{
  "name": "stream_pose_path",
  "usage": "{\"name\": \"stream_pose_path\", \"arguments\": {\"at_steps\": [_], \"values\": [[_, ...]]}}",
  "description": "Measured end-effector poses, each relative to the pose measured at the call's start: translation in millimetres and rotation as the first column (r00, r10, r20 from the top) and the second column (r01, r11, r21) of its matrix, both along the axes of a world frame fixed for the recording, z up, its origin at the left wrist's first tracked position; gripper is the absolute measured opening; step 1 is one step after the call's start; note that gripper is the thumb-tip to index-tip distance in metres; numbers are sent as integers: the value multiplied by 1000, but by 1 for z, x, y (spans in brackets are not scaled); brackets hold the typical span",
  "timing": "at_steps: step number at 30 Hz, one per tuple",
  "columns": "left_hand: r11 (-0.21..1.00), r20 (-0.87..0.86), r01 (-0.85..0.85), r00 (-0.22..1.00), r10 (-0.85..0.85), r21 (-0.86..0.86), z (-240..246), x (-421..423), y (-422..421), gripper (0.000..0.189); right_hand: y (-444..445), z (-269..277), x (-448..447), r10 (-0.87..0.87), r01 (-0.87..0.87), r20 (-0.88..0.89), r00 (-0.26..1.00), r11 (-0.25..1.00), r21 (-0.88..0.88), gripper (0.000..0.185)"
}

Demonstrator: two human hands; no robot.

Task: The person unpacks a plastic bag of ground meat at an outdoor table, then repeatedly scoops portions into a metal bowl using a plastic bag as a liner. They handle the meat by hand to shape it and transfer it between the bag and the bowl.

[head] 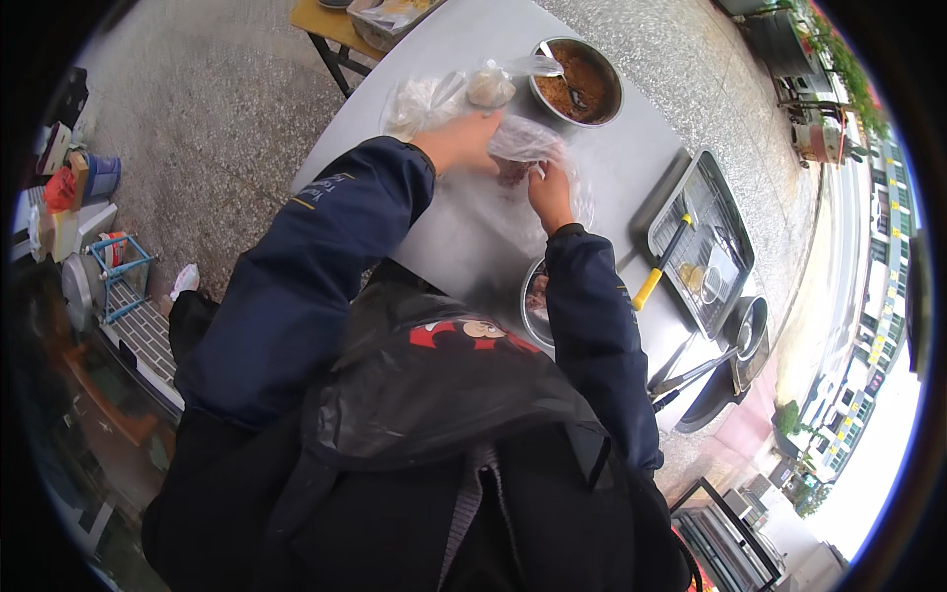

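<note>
On the grey table [444, 237], a clear plastic bag [527, 140] lies with dark reddish pieces, probably meat, in or under it. My right hand [551, 196] pinches the bag's near right edge between thumb and fingers. My left hand [462, 144], blurred, is at the bag's left side; its fingertips are partly hidden, so its grip is unclear. Beyond it sit a knotted bag of pale contents [490, 87] and crumpled clear plastic bags [418, 103]. A steel bowl [620, 92] holds brown crumbly seasoning and a spoon [575, 96].
By my right forearm, a steel bowl of meat pieces [536, 296] is partly covered. Farther right, a metal tray with a wire rack [714, 177] carries a yellow-handled tool [658, 270]. A small pan [751, 325] stands near the table's right edge. A yellow side table [325, 26] is beyond.
</note>
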State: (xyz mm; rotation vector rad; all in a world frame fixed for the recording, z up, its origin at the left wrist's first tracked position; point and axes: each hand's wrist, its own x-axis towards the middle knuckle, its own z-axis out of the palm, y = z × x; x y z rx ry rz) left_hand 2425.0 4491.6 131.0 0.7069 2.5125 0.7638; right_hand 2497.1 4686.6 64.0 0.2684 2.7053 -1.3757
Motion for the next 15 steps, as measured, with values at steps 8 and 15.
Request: {"name": "stream_pose_path", "arguments": {"at_steps": [8,15], "values": [[997,184,-66,980,74,-46,-44,-12,21,112,18,-29,1,-132,158,121,984,960,-232,31],[903,124,-352,935,331,247,-41,28,28,88,23,-24,3,-78,56,-50,996,940,-337,32]]}}
